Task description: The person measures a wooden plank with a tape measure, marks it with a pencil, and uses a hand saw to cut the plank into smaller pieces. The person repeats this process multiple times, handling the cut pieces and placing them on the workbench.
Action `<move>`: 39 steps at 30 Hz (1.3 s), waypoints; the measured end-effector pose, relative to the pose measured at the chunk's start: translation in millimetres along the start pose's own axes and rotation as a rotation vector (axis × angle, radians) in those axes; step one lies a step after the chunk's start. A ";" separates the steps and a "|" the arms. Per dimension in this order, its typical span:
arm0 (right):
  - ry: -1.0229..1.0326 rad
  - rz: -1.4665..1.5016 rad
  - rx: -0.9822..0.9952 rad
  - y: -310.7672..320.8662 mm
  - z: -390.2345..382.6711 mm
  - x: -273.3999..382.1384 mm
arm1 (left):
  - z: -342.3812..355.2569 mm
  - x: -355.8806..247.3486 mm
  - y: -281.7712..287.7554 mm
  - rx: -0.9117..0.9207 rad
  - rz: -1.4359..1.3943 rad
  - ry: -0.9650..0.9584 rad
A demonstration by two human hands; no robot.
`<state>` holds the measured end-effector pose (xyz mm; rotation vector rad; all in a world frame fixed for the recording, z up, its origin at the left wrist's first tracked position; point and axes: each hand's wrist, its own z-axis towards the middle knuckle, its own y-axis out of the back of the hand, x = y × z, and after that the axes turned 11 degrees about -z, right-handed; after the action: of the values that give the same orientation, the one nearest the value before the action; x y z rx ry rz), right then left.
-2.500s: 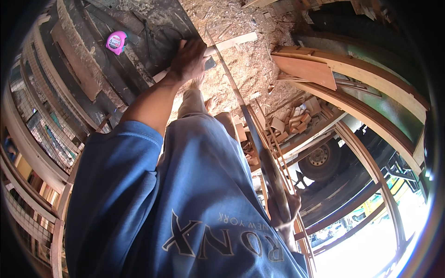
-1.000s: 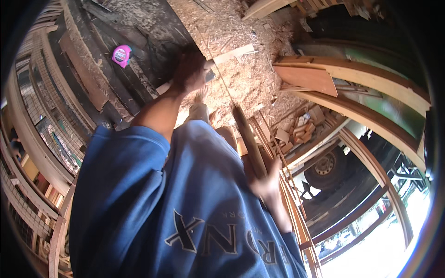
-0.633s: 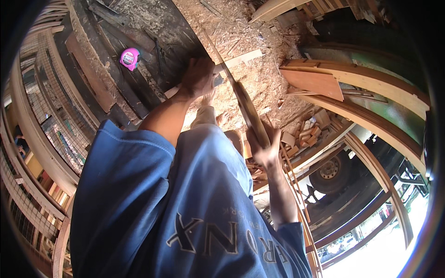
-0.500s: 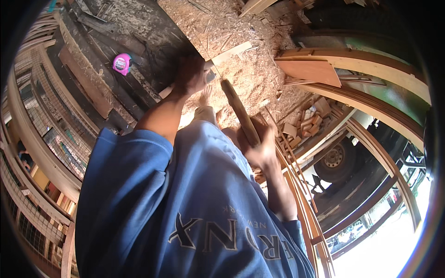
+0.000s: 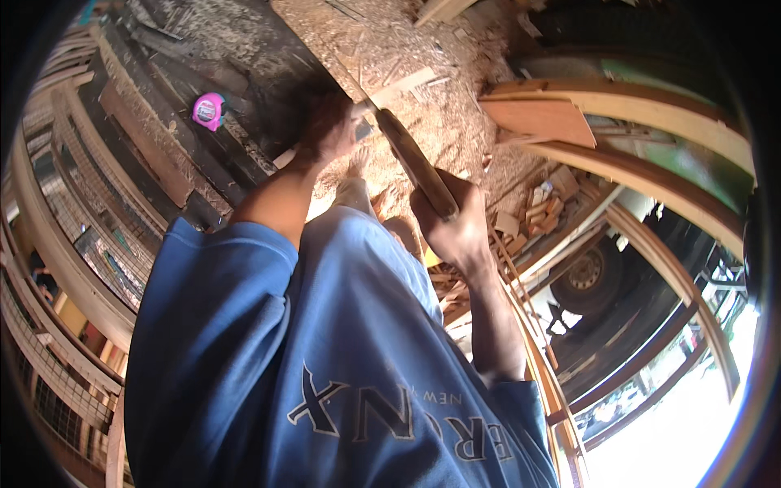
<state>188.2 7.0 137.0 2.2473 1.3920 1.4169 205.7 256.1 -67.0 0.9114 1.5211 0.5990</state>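
My left hand (image 5: 332, 130) is blurred and closed on a pale wooden strip (image 5: 404, 83) that lies across the edge of a dark workbench (image 5: 244, 65). My right hand (image 5: 455, 232) grips the long wooden handle of a tool (image 5: 415, 163). Its thin metal blade points up toward the strip, right beside my left hand. My blue shirt fills the lower half of the view, and my bare feet show below the hands on the sawdust.
A pink tape measure (image 5: 209, 110) lies on the workbench at the left. Sawdust and shavings (image 5: 455, 122) cover the ground. A flat board (image 5: 541, 120), curved wooden frames (image 5: 651, 106), a heap of offcuts (image 5: 533, 213) and a vehicle wheel (image 5: 586, 276) are to the right.
My right hand came up from beside my leg, bringing the wooden-handled tool to the strip by my left hand. The left hand stayed on the strip.
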 end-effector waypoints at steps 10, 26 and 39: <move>0.262 -0.326 -0.059 60.6 -176.5 12.1 | -4.9 0.8 1.4 -0.094 0.029 -0.069; 0.097 -0.173 -0.040 44.7 -171.1 4.9 | -1.2 -1.0 8.3 -0.098 0.005 -0.044; -0.048 -0.065 -0.019 6.8 -54.9 33.0 | 5.7 -10.2 13.7 0.268 0.034 0.176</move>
<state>154.4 10.2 191.8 2.1885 1.4178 1.3416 214.0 254.8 -51.1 1.1128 1.7767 0.5175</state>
